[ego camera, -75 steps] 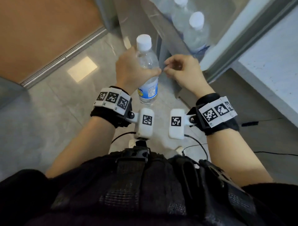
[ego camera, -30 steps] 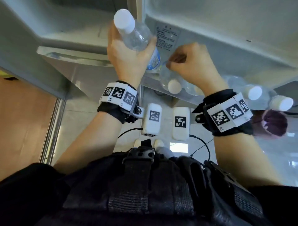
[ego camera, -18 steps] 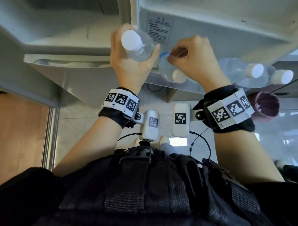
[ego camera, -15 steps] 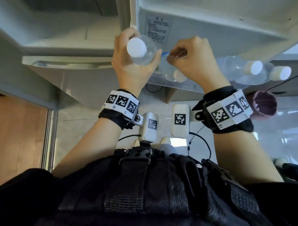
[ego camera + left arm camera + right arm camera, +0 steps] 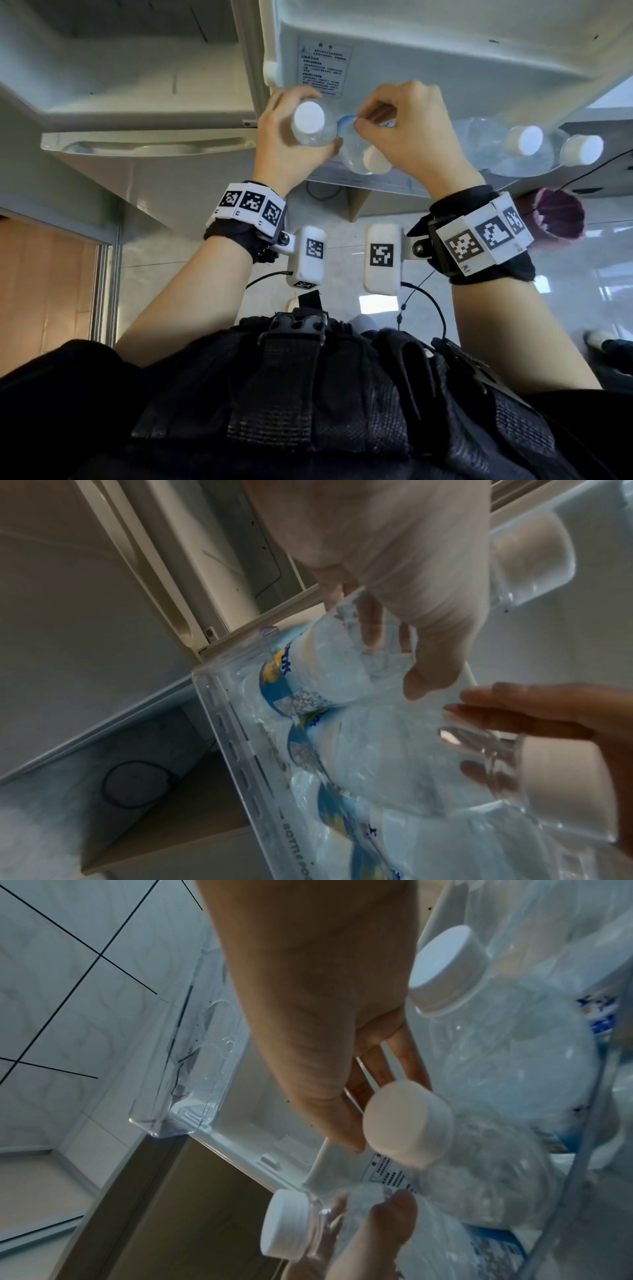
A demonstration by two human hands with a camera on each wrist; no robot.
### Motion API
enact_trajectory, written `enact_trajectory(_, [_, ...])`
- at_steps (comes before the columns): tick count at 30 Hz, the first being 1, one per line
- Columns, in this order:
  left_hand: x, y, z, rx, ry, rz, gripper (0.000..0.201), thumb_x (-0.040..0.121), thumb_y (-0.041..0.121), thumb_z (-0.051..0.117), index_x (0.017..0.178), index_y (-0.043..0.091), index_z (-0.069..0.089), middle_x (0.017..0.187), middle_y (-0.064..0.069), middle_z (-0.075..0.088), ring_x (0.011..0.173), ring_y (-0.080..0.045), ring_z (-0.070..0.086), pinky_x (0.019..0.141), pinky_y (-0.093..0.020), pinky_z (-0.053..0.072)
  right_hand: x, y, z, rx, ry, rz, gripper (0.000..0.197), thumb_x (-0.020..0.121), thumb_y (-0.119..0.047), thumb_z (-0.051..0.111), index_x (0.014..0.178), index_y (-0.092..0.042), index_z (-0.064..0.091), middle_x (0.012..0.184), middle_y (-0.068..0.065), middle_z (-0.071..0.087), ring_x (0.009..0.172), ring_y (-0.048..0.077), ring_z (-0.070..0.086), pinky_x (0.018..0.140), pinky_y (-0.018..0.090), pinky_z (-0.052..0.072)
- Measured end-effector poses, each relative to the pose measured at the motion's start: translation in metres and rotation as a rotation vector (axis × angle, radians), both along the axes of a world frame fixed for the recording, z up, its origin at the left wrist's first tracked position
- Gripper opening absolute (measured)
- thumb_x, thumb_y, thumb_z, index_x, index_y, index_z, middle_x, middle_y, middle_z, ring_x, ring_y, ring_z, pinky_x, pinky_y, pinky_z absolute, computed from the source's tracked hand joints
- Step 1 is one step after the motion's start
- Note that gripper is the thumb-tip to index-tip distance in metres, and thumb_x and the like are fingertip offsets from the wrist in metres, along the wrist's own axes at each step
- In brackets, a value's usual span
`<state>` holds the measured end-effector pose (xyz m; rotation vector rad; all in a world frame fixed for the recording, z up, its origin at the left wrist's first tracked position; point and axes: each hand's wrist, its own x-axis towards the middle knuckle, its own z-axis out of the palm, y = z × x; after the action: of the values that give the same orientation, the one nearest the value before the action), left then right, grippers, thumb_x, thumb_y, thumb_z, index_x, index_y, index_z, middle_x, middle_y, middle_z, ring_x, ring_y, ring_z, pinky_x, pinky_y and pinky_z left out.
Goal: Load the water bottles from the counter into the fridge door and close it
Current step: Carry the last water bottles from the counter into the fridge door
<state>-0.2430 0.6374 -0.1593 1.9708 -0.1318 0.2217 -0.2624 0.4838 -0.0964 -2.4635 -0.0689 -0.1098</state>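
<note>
At frame centre, the left hand grips a clear, white-capped water bottle; the right hand is loosely curled, holding nothing.

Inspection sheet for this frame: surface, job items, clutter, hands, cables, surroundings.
Surface: fridge door shelf, clear plastic, holds bottles.
Job's things: held bottle, base in the shelf; neighbour bottle; two more bottles further right.
Clutter: dark red cup behind the right wrist.
Grippers: left hand grips the held bottle; right hand has curled fingers at the neighbour bottle, grip unclear.
Cables: black cable from the wrist camera.
Surroundings: tiled floor, open fridge door.
</note>
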Motion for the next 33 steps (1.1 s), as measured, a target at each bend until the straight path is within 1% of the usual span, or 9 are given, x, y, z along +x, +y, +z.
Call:
enact_trajectory(3, [-0.007, -0.003, 0.006, -0.026, -0.004, 0.046, 0.054, 0.058, 0.032, 0.077, 0.104, 0.011, 0.061, 0.108, -0.005, 0.062, 0.1, -0.015, 0.058, 0.094, -0.031, 0.049, -0.003, -0.004, 0.003, 0.026, -0.025, 0.027, 0.013, 0.076, -0.02, 0.059, 0.081, -0.013, 0.069, 0.08, 0.005, 0.072, 0.079, 0.022, 0.068, 0.08, 0.044, 0.057])
enact_trajectory(9, [-0.027, -0.017, 0.028, -0.054, -0.22, 0.182, 0.046, 0.071, 0.021, 0.072, 0.109, 0.003, 0.054, 0.105, -0.005, 0.06, 0.101, -0.019, 0.058, 0.093, -0.034, 0.049, -0.019, -0.016, 0.012, 0.107, -0.141, 0.052, 0.013, 0.078, -0.016, 0.058, 0.082, -0.011, 0.069, 0.079, 0.003, 0.071, 0.074, 0.017, 0.067, 0.077, 0.041, 0.057])
enact_trajectory(13, [-0.042, -0.037, 0.041, 0.018, -0.385, 0.266, 0.027, 0.075, 0.017, 0.067, 0.098, 0.003, 0.061, 0.098, -0.009, 0.064, 0.096, -0.022, 0.058, 0.088, -0.032, 0.047, -0.038, -0.032, 0.019, 0.162, -0.208, 0.094, 0.014, 0.08, -0.014, 0.057, 0.086, -0.01, 0.069, 0.077, -0.005, 0.067, 0.072, 0.013, 0.067, 0.075, 0.036, 0.058])
enact_trajectory(18, [-0.071, -0.078, 0.052, 0.091, -0.497, 0.238, 0.009, 0.075, 0.012, 0.064, 0.079, 0.004, 0.065, 0.087, -0.009, 0.068, 0.102, -0.023, 0.057, 0.095, -0.02, 0.039, -0.067, -0.065, 0.027, 0.244, -0.297, 0.062, 0.018, 0.08, -0.014, 0.053, 0.089, -0.011, 0.067, 0.074, 0.0, 0.069, 0.07, 0.017, 0.069, 0.069, 0.04, 0.059])
enact_trajectory(23, [-0.099, -0.125, 0.053, 0.124, -0.494, 0.166, 0.009, 0.075, 0.013, 0.064, 0.077, 0.005, 0.065, 0.083, -0.008, 0.067, 0.088, -0.021, 0.056, 0.08, -0.019, 0.042, -0.097, -0.113, 0.026, 0.272, -0.398, -0.044, 0.02, 0.078, -0.015, 0.052, 0.09, -0.008, 0.066, 0.072, -0.005, 0.064, 0.059, 0.014, 0.062, 0.063, 0.034, 0.056])
enact_trajectory(26, [-0.107, -0.147, 0.046, 0.169, -0.426, 0.085, 0.017, 0.076, 0.023, 0.07, 0.085, 0.009, 0.067, 0.089, -0.005, 0.066, 0.087, -0.018, 0.053, 0.075, -0.018, 0.041, -0.109, -0.145, 0.016, 0.251, -0.417, -0.17, 0.019, 0.076, -0.015, 0.056, 0.091, -0.01, 0.066, 0.079, -0.002, 0.064, 0.055, 0.009, 0.053, 0.063, 0.028, 0.051])
enact_trajectory(28, [-0.109, -0.158, 0.043, 0.177, -0.372, 0.002, 0.023, 0.073, 0.023, 0.074, 0.091, 0.01, 0.067, 0.095, -0.002, 0.063, 0.091, -0.017, 0.055, 0.075, -0.021, 0.047, -0.113, -0.162, 0.007, 0.248, -0.399, -0.249, 0.021, 0.074, -0.015, 0.057, 0.092, -0.012, 0.066, 0.085, -0.001, 0.059, 0.057, 0.002, 0.048, 0.063, 0.014, 0.043])
enact_trajectory(30, [-0.109, -0.167, 0.043, 0.175, -0.319, -0.068, 0.029, 0.07, 0.017, 0.077, 0.096, 0.011, 0.066, 0.099, 0.002, 0.058, 0.092, -0.016, 0.056, 0.075, -0.015, 0.048, -0.116, -0.175, 0.001, 0.237, -0.356, -0.318, 0.023, 0.075, -0.016, 0.059, 0.097, -0.014, 0.065, 0.092, -0.003, 0.052, 0.061, -0.001, 0.043, 0.063, 0.005, 0.037])
enact_trajectory(33, [-0.099, -0.176, 0.044, 0.211, -0.242, -0.12, 0.043, 0.064, 0.013, 0.081, 0.104, 0.012, 0.065, 0.107, -0.005, 0.058, 0.094, -0.015, 0.056, 0.074, -0.026, 0.052, -0.115, -0.186, -0.009, 0.173, -0.226, -0.35, 0.031, 0.079, -0.02, 0.065, 0.109, -0.014, 0.06, 0.101, -0.003, 0.044, 0.079, 0.005, 0.044, 0.062, 0.015, 0.03])
